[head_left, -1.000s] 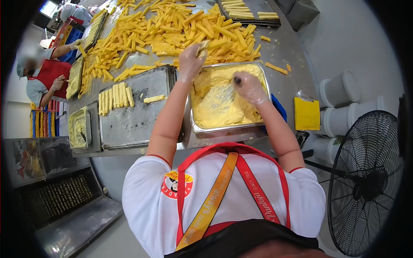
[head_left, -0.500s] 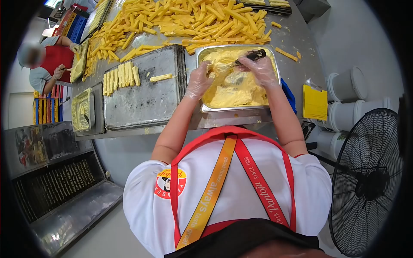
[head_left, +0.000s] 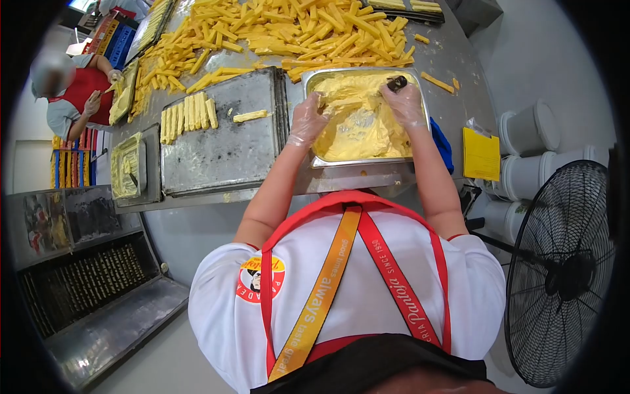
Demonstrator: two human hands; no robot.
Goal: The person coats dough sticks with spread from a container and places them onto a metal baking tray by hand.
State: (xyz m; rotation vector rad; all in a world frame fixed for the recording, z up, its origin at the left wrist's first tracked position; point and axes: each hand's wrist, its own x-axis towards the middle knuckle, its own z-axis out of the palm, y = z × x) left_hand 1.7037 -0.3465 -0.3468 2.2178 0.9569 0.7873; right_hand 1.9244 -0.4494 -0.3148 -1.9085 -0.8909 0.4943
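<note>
– Looking past the apron (head_left: 348,198), what has just changed?

– A second ago the left hand (head_left: 307,119) was up by the loose sticks (head_left: 308,33); now it is at the left side of the metal pan (head_left: 357,163). The right hand's black handle (head_left: 397,83), which lay across the pan half a second ago, now looks turned more end-on. I take that to mean both hands are working over the yellow cream (head_left: 367,141).

– How are they posed?

– Both forearms stretch forward. The left wrist is by the near-left rim, fingers turned inward; the right hand hangs over the far-right corner, its fingers wrapped round the handle. The tool's other end is hidden.

– And the left fingers?

– They look bent, but pale cream lies behind them, so I cannot tell whether they pinch anything.

– What lies farther off?

– Left of the pan, a dark tray (head_left: 223,157) bears a row of coated sticks (head_left: 188,118). Beyond, the loose sticks heap across the tabletop (head_left: 453,108); far left stands another person (head_left: 77,98).
</note>
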